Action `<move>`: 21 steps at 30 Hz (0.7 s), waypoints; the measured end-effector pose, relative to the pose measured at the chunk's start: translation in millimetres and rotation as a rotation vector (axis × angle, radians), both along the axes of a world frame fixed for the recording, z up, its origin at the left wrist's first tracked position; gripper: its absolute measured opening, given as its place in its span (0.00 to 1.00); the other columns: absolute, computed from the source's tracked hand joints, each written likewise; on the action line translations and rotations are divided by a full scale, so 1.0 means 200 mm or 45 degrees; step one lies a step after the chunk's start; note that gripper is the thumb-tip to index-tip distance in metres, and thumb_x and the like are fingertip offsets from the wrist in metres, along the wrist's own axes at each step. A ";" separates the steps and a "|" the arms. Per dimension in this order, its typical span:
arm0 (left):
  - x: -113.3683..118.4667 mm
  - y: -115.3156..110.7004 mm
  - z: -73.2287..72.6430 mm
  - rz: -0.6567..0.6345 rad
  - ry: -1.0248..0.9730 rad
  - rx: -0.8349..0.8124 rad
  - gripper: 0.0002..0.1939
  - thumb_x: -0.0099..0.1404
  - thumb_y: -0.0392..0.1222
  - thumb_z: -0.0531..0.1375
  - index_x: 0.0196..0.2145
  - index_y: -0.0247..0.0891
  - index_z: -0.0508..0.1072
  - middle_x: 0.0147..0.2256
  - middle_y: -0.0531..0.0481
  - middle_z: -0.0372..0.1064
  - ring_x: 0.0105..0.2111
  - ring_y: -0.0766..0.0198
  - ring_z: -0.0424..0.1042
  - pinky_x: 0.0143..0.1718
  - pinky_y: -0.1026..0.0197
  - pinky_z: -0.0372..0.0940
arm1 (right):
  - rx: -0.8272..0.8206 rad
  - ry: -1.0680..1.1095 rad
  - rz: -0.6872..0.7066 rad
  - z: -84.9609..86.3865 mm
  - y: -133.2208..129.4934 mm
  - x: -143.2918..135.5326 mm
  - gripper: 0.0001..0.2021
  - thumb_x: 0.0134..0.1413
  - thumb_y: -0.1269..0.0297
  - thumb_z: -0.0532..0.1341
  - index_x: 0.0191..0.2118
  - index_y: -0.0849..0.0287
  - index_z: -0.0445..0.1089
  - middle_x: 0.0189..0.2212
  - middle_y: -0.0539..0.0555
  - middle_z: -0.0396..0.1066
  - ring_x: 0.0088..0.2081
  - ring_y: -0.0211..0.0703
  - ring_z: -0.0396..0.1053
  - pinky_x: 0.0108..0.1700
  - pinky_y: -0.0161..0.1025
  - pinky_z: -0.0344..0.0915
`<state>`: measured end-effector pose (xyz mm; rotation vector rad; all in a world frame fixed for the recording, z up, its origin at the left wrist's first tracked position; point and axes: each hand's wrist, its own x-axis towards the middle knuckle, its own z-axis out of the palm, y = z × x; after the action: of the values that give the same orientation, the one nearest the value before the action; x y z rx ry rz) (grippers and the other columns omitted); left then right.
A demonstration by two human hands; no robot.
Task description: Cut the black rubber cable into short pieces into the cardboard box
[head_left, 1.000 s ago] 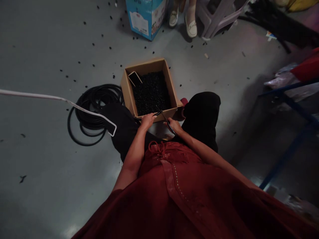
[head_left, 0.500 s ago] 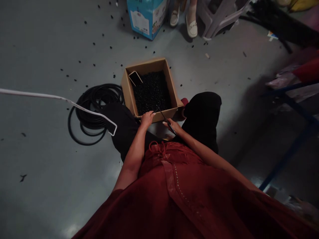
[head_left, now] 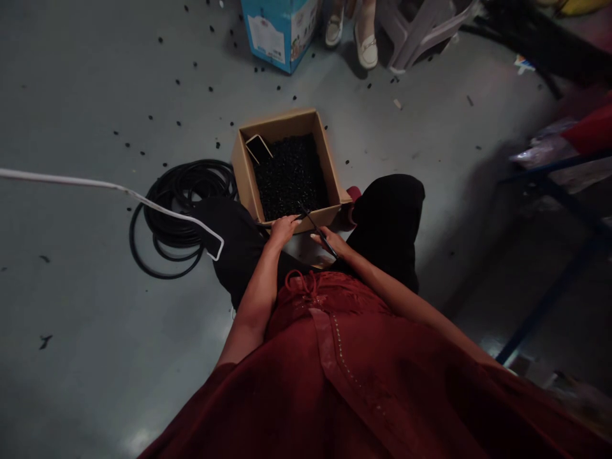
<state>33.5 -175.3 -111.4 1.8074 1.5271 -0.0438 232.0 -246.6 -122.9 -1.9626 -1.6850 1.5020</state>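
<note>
Just over the near rim of the cardboard box: left hand pinching a short black strip, right hand wrapped round dark scissors, the two meeting at the strip's end!
Blades: tight quarters, close to the left fingertips; a slip or too little strip showing could mean a nick. Parted or not, I can't tell.
Black pieces: heaped inside the box between the knees; a loose one could miss if the strip's tip swings off the rim.
Black coil: on the floor by the left leg, loops overlapping; a tug could snag them. Whether it joins the strip is hidden.
White cord: crossing the view over coil and knee, a possible tangle should that leg shift.
Scattered bits: dark on the floor; a stray could vanish among them.
</note>
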 end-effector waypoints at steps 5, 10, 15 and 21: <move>0.00 -0.01 0.02 -0.064 -0.076 -0.038 0.20 0.73 0.44 0.54 0.59 0.44 0.73 0.58 0.49 0.72 0.59 0.58 0.69 0.58 0.61 0.61 | -0.039 0.003 0.041 0.03 0.02 -0.01 0.27 0.62 0.44 0.57 0.57 0.59 0.65 0.51 0.61 0.73 0.52 0.51 0.71 0.52 0.41 0.65; 0.00 -0.01 0.01 -0.067 -0.098 -0.044 0.20 0.72 0.44 0.54 0.58 0.41 0.75 0.57 0.47 0.73 0.58 0.57 0.70 0.57 0.60 0.62 | -0.051 -0.026 0.057 0.04 0.04 -0.01 0.24 0.64 0.45 0.55 0.54 0.60 0.65 0.50 0.61 0.74 0.50 0.51 0.71 0.49 0.40 0.65; 0.00 0.00 0.01 -0.072 -0.068 -0.028 0.21 0.73 0.45 0.54 0.59 0.42 0.73 0.57 0.46 0.73 0.57 0.56 0.71 0.57 0.59 0.62 | -0.047 -0.149 0.092 0.05 0.04 -0.01 0.19 0.65 0.47 0.53 0.48 0.57 0.66 0.41 0.58 0.76 0.43 0.51 0.72 0.42 0.38 0.63; 0.01 0.00 0.02 -0.077 -0.068 -0.025 0.21 0.73 0.44 0.53 0.58 0.39 0.74 0.57 0.44 0.73 0.58 0.55 0.71 0.57 0.58 0.62 | -0.028 -0.263 0.125 0.08 0.03 -0.01 0.16 0.65 0.48 0.53 0.46 0.55 0.66 0.39 0.57 0.76 0.41 0.51 0.73 0.37 0.37 0.60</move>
<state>35.2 -175.8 -106.4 1.8245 1.4297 -0.0394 229.1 -240.0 -106.4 -2.1403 -1.8783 1.3949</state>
